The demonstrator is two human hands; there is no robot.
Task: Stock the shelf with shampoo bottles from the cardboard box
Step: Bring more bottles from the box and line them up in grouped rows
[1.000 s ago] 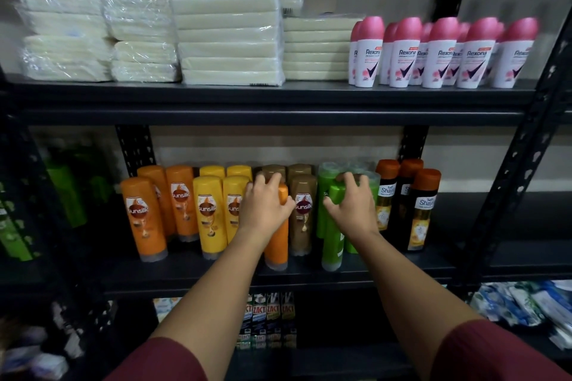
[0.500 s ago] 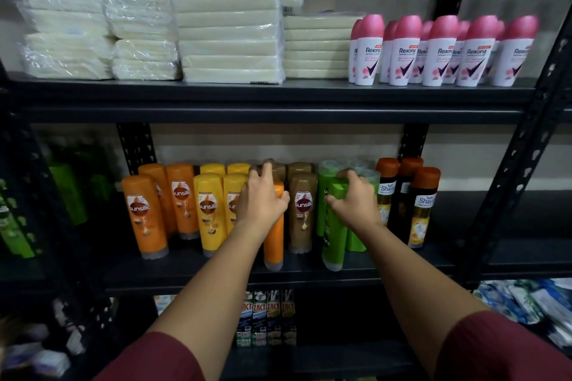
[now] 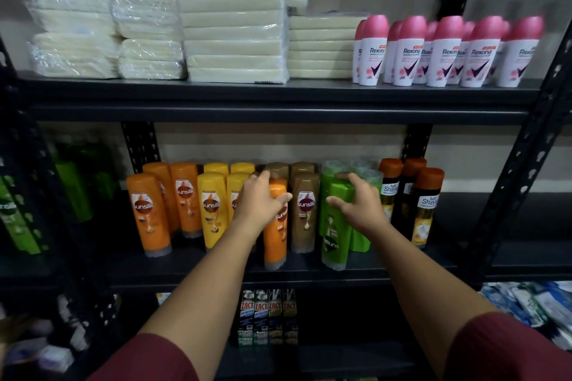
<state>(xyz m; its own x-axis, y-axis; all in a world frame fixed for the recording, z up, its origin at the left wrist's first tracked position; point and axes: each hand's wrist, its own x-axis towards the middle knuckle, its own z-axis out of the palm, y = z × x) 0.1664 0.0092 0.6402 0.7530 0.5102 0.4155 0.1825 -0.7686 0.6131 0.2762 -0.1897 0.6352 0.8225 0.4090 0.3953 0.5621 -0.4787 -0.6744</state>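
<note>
1. We face the shelf (image 3: 278, 271); its middle tier carries the shampoo rows, grouped by colour so each new bottle joins its own kind.
2. Our right hand (image 3: 359, 206) curls round the green bottle (image 3: 335, 227), standing at the front edge beside its green fellows.
3. Our left hand (image 3: 258, 204) grips the orange bottle (image 3: 276, 237) near its top, upright, ahead of the brown row; the cardboard box is out of view.

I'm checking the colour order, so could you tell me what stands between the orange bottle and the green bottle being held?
In the head view, brown bottles stand between the orange bottle and the green bottle.
</note>
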